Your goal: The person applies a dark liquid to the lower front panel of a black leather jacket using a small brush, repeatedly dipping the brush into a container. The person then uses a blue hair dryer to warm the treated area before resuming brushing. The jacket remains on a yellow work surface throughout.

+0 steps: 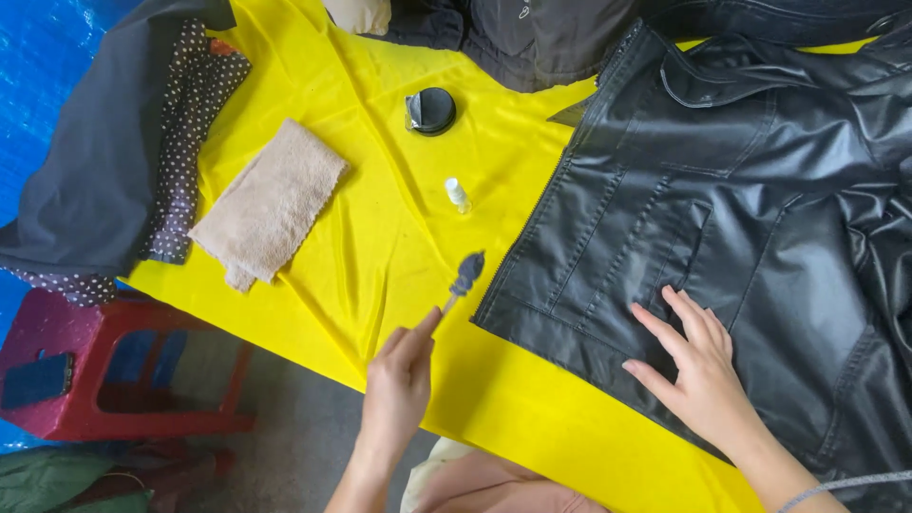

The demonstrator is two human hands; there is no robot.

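Note:
My left hand (399, 380) grips the handle of a small brush (465, 274), whose dark bristle head points up and sits just left of the jacket's lower corner. My right hand (698, 366) lies flat, fingers spread, on a black leather jacket (722, 199) spread over the yellow cloth (380, 237). A round black tin (432, 110) stands on the cloth above the brush. A small clear bottle with a white cap (458, 195) lies between the tin and the brush.
A folded beige towel (271, 204) lies left of the tin. Dark and polka-dot garments (123, 152) are piled at the left edge. A red stool (114, 370) with a phone (36, 380) stands lower left. More dark clothes (532, 33) lie at the top.

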